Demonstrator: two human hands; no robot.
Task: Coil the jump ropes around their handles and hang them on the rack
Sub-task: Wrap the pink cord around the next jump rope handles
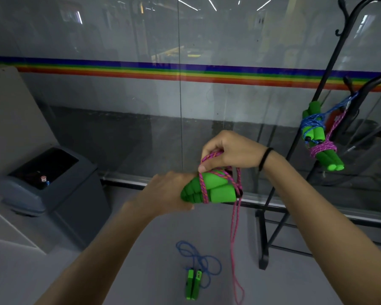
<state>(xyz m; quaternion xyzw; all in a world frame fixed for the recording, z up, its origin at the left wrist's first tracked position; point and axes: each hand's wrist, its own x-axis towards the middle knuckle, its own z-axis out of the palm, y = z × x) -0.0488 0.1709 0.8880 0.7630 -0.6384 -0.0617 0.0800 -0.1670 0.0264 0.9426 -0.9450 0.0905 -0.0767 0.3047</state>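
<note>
My left hand [163, 192] grips a pair of green foam handles [216, 191] held together at chest height. My right hand [231, 154] pinches the pink rope [204, 190] just above them, with a few turns laid around the handles. The rest of this rope hangs in a long loop down to the floor. A blue jump rope [194, 258] lies loose on the floor below, its green handles [193, 283] side by side. On the black rack [317, 93] at the right hang two coiled ropes, a blue one [310, 124] and a pink one [323, 148].
A grey lidded bin [46, 183] stands on the floor at the left, beside a pale cabinet. A glass wall with a rainbow stripe [141, 71] runs behind everything. The rack's black base bars [263, 241] rest on the floor at the right.
</note>
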